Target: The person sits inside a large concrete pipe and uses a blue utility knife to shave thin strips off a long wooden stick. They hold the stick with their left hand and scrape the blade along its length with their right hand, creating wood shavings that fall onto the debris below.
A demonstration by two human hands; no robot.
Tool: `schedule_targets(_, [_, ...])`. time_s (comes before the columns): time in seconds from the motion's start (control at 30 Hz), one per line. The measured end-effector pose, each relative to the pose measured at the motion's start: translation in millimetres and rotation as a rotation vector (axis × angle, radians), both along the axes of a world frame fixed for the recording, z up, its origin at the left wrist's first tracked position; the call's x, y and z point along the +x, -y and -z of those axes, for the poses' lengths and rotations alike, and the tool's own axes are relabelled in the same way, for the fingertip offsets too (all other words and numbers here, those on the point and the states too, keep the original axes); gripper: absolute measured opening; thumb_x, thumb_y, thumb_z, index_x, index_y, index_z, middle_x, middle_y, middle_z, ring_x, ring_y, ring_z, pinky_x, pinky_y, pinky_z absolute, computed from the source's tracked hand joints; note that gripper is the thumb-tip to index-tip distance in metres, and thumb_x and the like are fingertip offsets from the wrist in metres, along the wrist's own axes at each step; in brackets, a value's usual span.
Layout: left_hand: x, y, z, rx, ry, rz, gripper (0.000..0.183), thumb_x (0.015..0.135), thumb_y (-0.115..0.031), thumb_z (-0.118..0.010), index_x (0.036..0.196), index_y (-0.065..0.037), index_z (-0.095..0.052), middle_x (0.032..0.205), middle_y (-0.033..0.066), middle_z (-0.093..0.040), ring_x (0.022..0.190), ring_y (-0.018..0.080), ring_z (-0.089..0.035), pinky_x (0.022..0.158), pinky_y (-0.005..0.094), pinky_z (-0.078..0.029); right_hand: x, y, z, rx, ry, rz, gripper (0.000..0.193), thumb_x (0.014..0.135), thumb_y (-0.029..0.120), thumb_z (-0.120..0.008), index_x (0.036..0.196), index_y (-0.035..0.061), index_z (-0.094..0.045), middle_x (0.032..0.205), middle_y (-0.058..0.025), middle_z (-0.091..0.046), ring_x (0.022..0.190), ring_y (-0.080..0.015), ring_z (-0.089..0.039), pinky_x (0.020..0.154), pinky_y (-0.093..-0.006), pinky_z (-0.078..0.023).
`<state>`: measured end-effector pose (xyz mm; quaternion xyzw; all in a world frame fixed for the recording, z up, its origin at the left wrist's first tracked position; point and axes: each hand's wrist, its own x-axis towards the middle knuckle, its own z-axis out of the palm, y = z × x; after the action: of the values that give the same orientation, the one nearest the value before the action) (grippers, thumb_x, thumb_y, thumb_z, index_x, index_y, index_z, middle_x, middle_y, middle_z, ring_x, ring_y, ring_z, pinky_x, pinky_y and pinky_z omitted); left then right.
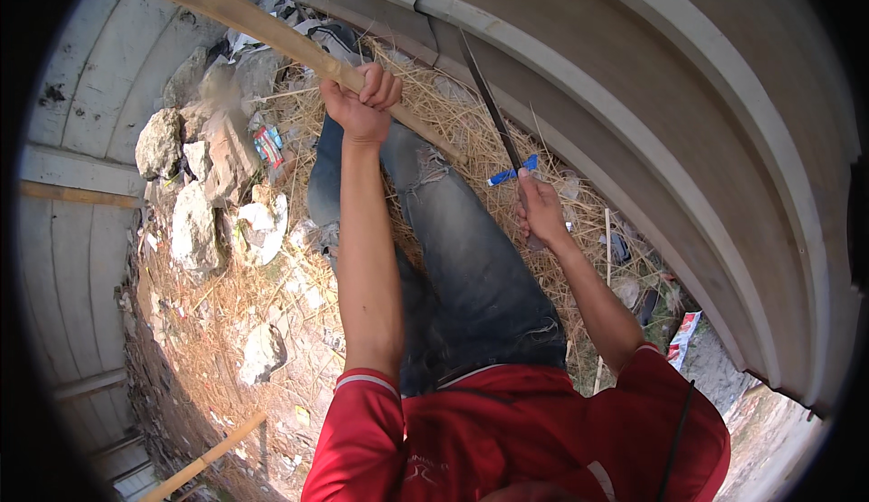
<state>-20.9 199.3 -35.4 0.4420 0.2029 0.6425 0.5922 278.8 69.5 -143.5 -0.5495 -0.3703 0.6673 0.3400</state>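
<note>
My left hand [364,104] is wrapped round a pale bamboo pole [258,24], which slants from the upper left down across my legs. The pole's near end lies just past my knee, over the straw. Out to the right, my right hand [540,210] grips the handle of a long, narrow machete [490,102]. Its dark blade points up and away toward the corrugated wall, apart from the pole. Close beyond the right hand, a blue wrapper [513,171] rests on the straw.
A grey corrugated metal wall [652,140] rises along the right, and pale panels [72,267] stand on the left. Rocks [195,230] are piled left of my legs. Dry straw [434,95] and litter cover the ground. Another bamboo pole [213,452] lies at the lower left.
</note>
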Motion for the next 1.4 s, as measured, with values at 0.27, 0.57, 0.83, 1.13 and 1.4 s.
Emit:
schedule_targets(0.27, [14.1, -4.6, -8.7, -0.003, -0.019, -0.05, 0.072, 0.093, -0.081, -0.022, 0.058, -0.018, -0.031, 0.051, -0.0048, -0.026, 0.048, 0.012, -0.02, 0.05, 0.0288, -0.021, 22.4, 44.3, 164.1, 0.301, 0.663, -0.324, 0.056, 0.109, 0.045, -0.047, 0.082, -0.0034, -0.057, 0.06, -0.0178, -0.053, 0.053, -0.0253, -0.055, 0.056, -0.043, -0.046])
schedule_targets(0.57, [-17.9, 12.9, 0.9, 0.004, 0.092, -0.058, 0.071, 0.093, -0.079, -0.024, 0.058, -0.018, -0.031, 0.05, -0.0053, -0.025, 0.046, 0.0113, -0.02, 0.048, 0.028, -0.02, 21.9, 15.2, 56.5, -0.543, 0.089, -0.121, 0.056, 0.105, 0.056, -0.052, 0.074, 0.0093, -0.051, 0.061, -0.0025, -0.048, 0.044, -0.0129, -0.044, 0.043, -0.0327, -0.038])
schedule_targets(0.83, [3.3, 6.8, 1.9, 0.03, 0.082, -0.293, 0.067, 0.099, -0.072, -0.024, 0.061, -0.017, -0.031, 0.05, -0.0052, -0.025, 0.044, 0.0105, -0.019, 0.045, 0.0284, -0.019, -4.3, -13.7, -71.8, 0.294, -0.045, 0.052, 0.054, 0.108, 0.053, -0.049, 0.082, 0.0057, -0.055, 0.06, -0.0004, -0.048, 0.047, -0.0096, -0.046, 0.042, -0.0289, -0.037])
schedule_targets(1.13, [25.8, 41.1, -62.8, 0.041, 0.084, -0.292, 0.067, 0.099, -0.071, -0.021, 0.059, -0.018, -0.03, 0.05, -0.0032, -0.024, 0.045, 0.0111, -0.016, 0.046, 0.0273, -0.02, 6.2, 33.6, 81.7, 0.28, 0.604, -0.257, 0.059, 0.106, 0.048, -0.049, 0.093, -0.0066, -0.066, 0.08, -0.0273, -0.065, 0.071, -0.0412, -0.064, 0.072, -0.0491, -0.048])
schedule_targets(1.4, [12.9, 85.5, -160.7, 0.187, 0.073, -0.245, 0.075, 0.094, -0.083, -0.021, 0.057, -0.018, -0.03, 0.049, -0.0045, -0.025, 0.046, 0.011, -0.017, 0.048, 0.0275, -0.018, 22.1, 33.8, 105.9, -0.026, 0.503, -0.222, 0.062, 0.103, 0.054, -0.057, 0.083, -0.0044, -0.064, 0.065, -0.0151, -0.059, 0.058, -0.0289, -0.06, 0.058, -0.0412, -0.047])
